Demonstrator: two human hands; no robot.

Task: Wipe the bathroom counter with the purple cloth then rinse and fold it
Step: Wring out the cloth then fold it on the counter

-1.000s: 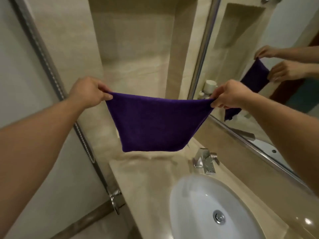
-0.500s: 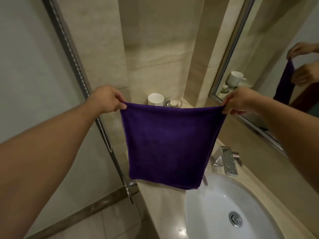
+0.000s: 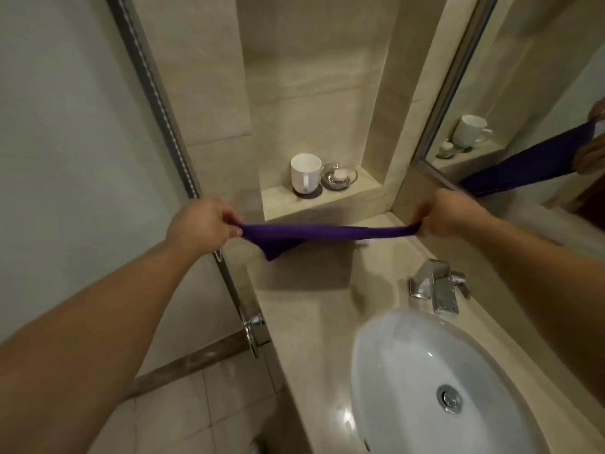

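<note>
Nearest you, below and inside your right forearm, sits the white basin [image 3: 409, 371] with its metal drain [image 3: 449, 398]. Just beyond it, still short of your right hand [image 3: 448, 214], a chrome faucet [image 3: 437, 286] stands on the beige counter [image 3: 311, 316]. Under your left forearm a metal door handle [image 3: 252, 327] juts from the frame of the glass panel, just beside the counter's edge.

Both your hands are closed in a pinch, each gripping one end of the purple cloth [image 3: 314, 232]. The cloth is pulled into a narrow band between your left hand [image 3: 199, 224] and your right, and held over the back of the counter. A loose corner sags down nearer your left hand, and the cloth's shadow lies on the stone under it. Nothing stands between the cloth and the bare counter below it.

Past the cloth, between your hands and a little higher, a wall niche holds a plain white mug [image 3: 305, 173] on a dark coaster [image 3: 309, 192]. A small glass dish [image 3: 339, 176] with something pale inside sits just beside the mug, on the side of your right hand.

Beyond your right hand the mirror [image 3: 523, 77] repeats the mug and the stretched cloth
</note>
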